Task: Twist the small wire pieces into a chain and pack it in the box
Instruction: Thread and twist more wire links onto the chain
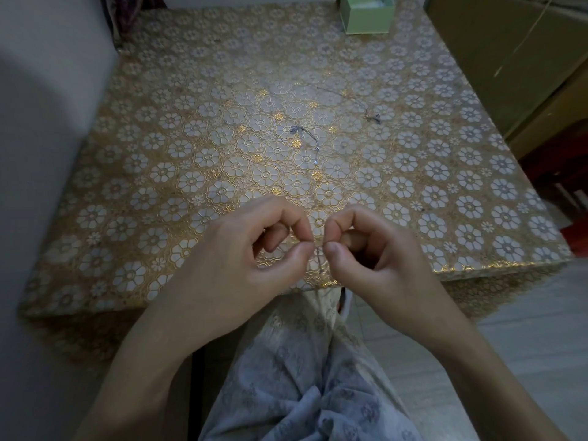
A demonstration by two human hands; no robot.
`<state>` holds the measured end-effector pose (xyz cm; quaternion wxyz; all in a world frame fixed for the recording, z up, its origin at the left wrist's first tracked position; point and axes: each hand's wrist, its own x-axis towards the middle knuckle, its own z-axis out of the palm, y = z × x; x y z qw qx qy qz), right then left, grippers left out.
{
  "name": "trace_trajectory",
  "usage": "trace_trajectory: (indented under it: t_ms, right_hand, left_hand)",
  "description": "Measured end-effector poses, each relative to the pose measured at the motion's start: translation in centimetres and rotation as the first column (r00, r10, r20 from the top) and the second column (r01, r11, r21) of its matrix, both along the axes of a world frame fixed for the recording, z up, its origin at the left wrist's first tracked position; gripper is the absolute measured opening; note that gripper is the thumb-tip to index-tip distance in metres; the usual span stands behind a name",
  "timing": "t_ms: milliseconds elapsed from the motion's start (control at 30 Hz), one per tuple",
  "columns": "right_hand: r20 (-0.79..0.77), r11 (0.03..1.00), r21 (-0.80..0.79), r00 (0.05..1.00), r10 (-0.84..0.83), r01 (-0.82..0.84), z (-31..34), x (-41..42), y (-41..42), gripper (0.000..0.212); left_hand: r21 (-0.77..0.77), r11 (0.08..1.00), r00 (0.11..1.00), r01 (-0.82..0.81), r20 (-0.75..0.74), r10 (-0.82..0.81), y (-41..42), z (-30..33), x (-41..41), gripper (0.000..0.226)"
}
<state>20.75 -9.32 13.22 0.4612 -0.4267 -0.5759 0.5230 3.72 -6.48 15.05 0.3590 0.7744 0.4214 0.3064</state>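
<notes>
Hands meet over the near edge of the worktop (127, 192); left hand (241, 246) and right hand (378, 249) each pinch thumb to forefinger on a fine wire piece (319, 259) hanging between them; two more wire pieces (307, 138) lie beyond the hands; a green box (366, 19) stands at the worktop's far edge.

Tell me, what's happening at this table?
A person is working a thin wire piece between both hands: the left hand and the right hand each pinch it at the fingertips, over the near edge of the table. Two more wire pieces lie farther out on the flowered cloth. A green box sits open at the far edge.
</notes>
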Motion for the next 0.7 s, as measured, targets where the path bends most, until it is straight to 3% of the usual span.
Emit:
trace_trajectory:
  t_ms: [100, 200, 400, 700]
  right_hand:
    - [-0.026, 1.0, -0.013, 1.0, 0.0, 0.0, 0.0, 0.1, 0.0, 0.012]
    - [-0.148, 0.998, -0.057, 0.989, 0.008, -0.017, -0.2, 0.2, 0.1, 0.006]
    - [-0.337, 0.987, -0.145, 0.941, 0.012, -0.065, -0.6, 0.3, 0.3, 0.006]
    - [-0.266, 0.987, -0.151, 0.964, 0.018, -0.06, -0.3, 0.3, 0.3, 0.018]
  left_hand:
    - [0.067, 0.998, 0.999, 0.0, -0.033, 0.002, 0.0, 0.3, -0.1, 0.009]
    - [0.108, 0.994, 0.998, -0.001, -0.061, 0.008, 0.1, 0.4, -0.2, 0.01]
    - [0.07, 0.997, 1.0, -0.014, -0.025, 0.016, -0.1, 0.2, -0.1, 0.014]
    - [-0.029, 0.999, 0.997, -0.028, 0.076, 0.03, -0.3, -0.3, 0.7, 0.017]
